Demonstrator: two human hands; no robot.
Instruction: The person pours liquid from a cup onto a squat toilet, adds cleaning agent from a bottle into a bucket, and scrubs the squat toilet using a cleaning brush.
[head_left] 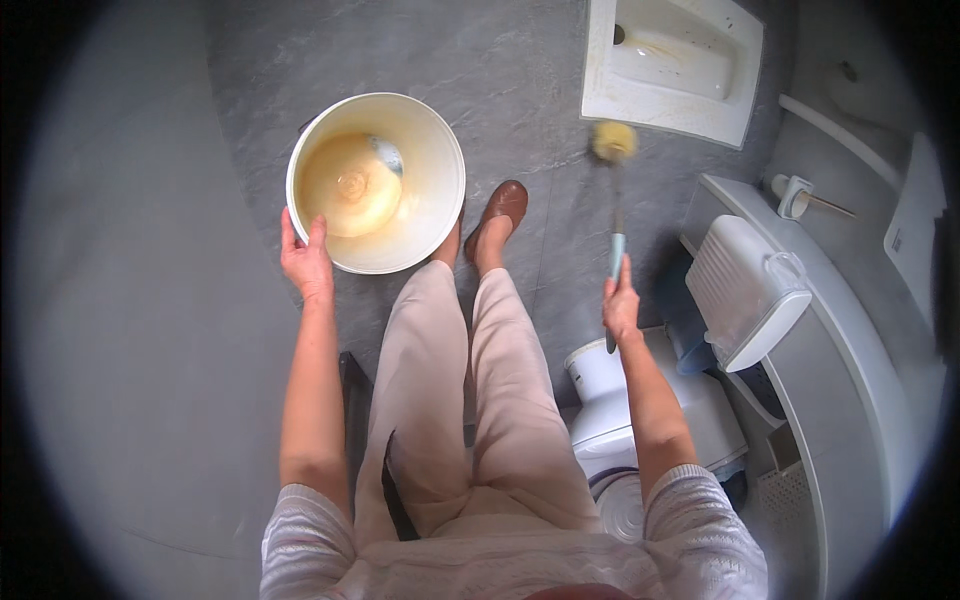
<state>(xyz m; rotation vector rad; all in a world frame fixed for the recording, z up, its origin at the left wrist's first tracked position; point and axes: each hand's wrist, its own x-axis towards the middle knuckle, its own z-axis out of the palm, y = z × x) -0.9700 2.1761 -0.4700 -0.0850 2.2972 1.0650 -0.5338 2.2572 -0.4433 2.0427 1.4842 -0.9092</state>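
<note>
A round white bucket [440,180], stained yellowish inside, is tilted so its mouth faces me. My left hand [308,258] grips its near left rim, the thumb over the edge and the fingers behind it. A small pale, shiny patch shows inside, too unclear to name. My right hand [621,305] is closed round the blue-grey handle of a scrubbing brush [618,244], the index finger laid along it. The brush's yellow round head [614,142] points away from me, just short of the near edge of a white squat toilet [650,109] in the floor.
To my right, a ledge [850,290] carries a ribbed white container [745,285] and a small white holder [795,198]. Below them stand a dark blue bucket [680,300] and a white appliance-like object [610,400]. Grey tiles [500,60] cover the floor. My brown shoe [507,203] is beside the white bucket.
</note>
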